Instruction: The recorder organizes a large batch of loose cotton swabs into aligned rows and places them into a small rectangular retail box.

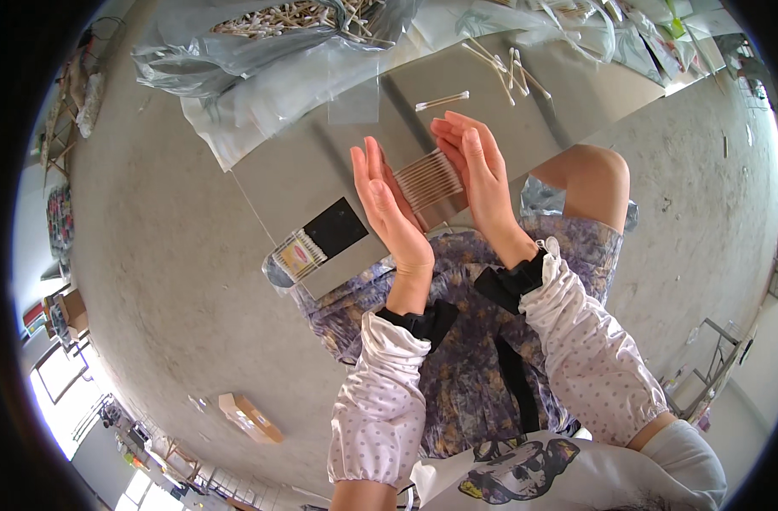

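A flat row of wooden-stick cotton swabs point(429, 180) lies on the grey metal tabletop point(491, 128), side by side. At its left end my left hand point(387, 204) stands on edge, fingers stretched out. My right hand point(483, 175) mirrors it at the right end, fingers also straight. The palms face each other with the swab tips close against them; whether both touch the tips is partly hidden. Left of my left hand lies a black rectangular pad point(336, 224). A small bundle of cotton swabs with a yellow label point(300, 255) adjoins it at the table's corner.
A plastic bag point(202, 55) heaped with loose cotton swabs point(278, 17) stands at the far left. Several stray swabs point(508, 72) are scattered at the far side, near clear plastic packaging point(576, 30). A cardboard box point(250, 417) rests on the concrete floor.
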